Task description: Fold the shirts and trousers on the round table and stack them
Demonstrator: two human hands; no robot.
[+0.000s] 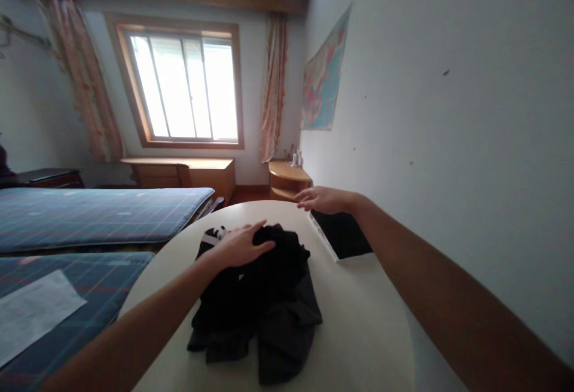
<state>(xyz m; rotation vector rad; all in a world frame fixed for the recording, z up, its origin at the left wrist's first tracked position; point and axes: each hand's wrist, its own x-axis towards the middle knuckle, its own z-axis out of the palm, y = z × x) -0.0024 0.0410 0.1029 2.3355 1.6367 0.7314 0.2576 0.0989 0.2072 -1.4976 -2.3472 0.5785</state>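
A crumpled heap of black clothing (264, 296) lies on the round white table (354, 332), with a patch of white at its far left. My left hand (242, 244) rests at the upper left of the heap, fingers spread and thumb apart; I cannot tell how firmly it touches the cloth. Over the far right of the table, my right hand (320, 199) hangs with its fingers loosely stretched and nothing seen in them. Just below it is a flat black item with a white edge (343, 236), partly hidden by my right forearm.
Beds with blue plaid mattresses (98, 216) stand left of the table, and a paper sheet (40, 311) lies on the nearer one. A white wall (470, 171) runs close along the right. Beyond the table are a wooden desk (210, 164) and a corner shelf (287, 171).
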